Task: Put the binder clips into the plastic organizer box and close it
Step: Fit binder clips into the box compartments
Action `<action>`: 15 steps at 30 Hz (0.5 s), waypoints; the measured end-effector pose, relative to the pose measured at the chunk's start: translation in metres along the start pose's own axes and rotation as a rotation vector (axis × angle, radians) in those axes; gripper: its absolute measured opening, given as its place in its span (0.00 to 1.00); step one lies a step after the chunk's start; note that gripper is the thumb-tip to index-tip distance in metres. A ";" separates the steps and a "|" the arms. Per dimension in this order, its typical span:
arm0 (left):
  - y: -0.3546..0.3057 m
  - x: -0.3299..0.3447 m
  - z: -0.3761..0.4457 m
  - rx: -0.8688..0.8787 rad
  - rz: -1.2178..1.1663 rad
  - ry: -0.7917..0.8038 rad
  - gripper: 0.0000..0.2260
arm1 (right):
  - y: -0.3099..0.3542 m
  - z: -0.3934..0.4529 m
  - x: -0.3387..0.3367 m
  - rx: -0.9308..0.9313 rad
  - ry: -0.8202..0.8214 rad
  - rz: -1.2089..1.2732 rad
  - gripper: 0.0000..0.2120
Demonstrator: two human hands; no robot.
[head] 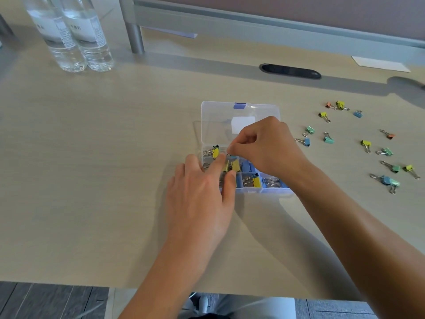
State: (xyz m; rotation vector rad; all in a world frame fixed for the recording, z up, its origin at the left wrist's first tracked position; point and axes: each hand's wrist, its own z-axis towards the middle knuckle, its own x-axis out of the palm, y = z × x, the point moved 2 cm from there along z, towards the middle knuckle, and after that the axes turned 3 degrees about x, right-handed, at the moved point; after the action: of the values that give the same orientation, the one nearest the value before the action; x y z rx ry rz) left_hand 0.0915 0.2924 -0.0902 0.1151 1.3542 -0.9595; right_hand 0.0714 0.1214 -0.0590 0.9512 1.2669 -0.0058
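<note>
R hand, center frame, fingers curled, pinching a small clip over the organizer box, apparently lowering it into a compartment. L hand lies flat w/ straight fingers on the box's lower-left edge, steadying it, grasping nothing. Box sits mid-frame on the counter, clear lid w/ blue latch swung open toward the top. Several compartments already hold yellow and blue clips. Loose clips scattered at right of frame, well apart from box, roughly fifteen left. Judgement: abt a third done; remaining clips still to go in, lid not yet closed. Two water bottles upper left.
</note>
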 end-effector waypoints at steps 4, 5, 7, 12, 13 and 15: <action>-0.001 -0.001 0.000 -0.006 -0.009 0.016 0.21 | 0.001 0.002 -0.002 -0.031 0.017 -0.049 0.02; -0.001 -0.002 0.000 -0.008 -0.006 0.020 0.21 | 0.002 0.003 -0.003 -0.038 0.022 -0.077 0.01; -0.002 -0.002 0.000 -0.008 0.006 0.029 0.21 | 0.004 0.006 -0.003 -0.052 0.036 -0.132 0.01; -0.002 -0.002 0.000 -0.014 0.021 0.057 0.21 | 0.009 0.013 -0.001 -0.104 0.051 -0.232 0.04; -0.002 -0.003 0.000 -0.015 0.023 0.059 0.22 | 0.009 0.014 -0.001 -0.109 0.052 -0.249 0.04; -0.002 -0.003 0.000 -0.016 0.021 0.062 0.22 | 0.009 0.016 -0.001 -0.106 0.048 -0.268 0.06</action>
State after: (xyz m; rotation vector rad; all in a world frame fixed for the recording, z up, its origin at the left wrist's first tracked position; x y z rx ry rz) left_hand 0.0904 0.2923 -0.0870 0.1484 1.4148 -0.9340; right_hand 0.0882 0.1175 -0.0529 0.6891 1.4174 -0.1254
